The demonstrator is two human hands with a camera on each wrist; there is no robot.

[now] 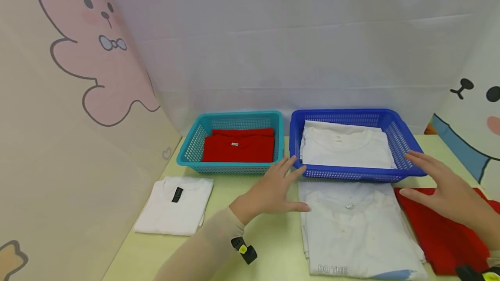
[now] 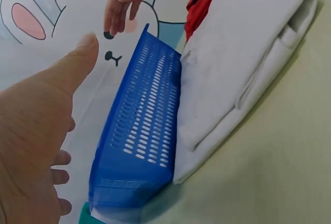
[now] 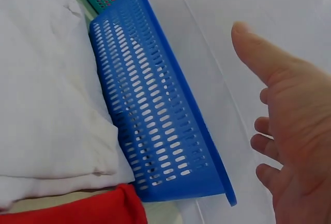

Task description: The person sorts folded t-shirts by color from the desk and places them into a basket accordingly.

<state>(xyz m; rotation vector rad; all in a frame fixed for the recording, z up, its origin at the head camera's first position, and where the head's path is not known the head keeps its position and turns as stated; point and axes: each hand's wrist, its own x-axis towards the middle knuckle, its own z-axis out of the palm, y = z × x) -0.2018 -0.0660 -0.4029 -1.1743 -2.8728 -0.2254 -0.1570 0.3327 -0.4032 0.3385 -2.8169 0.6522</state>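
Pose, left hand (image 1: 269, 190): raised in front of the gap between the two baskets, back of the hand upward; fingers point forward, thumb points right toward the white shirt stack.
Fingers, left hand: extended and spread, gripping nothing.
Forearm, left: enters from the lower edge, angled forward and right; beige sleeve (image 1: 207, 244), black wristband (image 1: 244, 249).
Pose, right hand (image 1: 449, 190): raised above the red garment (image 1: 441, 237), near the right front corner of the blue basket; fingers point forward and left.
Fingers, right hand: lightly bent, thumb set apart, gripping nothing.
White shirt stack (image 1: 351, 233): flat on the table (image 1: 273, 246), directly before the blue basket and between the hands; grey lettering on the near part.
Blue basket (image 1: 347, 173): behind the stack, containing folded white shirts (image 1: 347, 148); both wrist views show the hands apart from it.
Teal basket (image 1: 234, 167): left of the blue basket, containing folded red shirts (image 1: 238, 153).
Single white shirt (image 1: 168, 216): folded, front left, black neck label.
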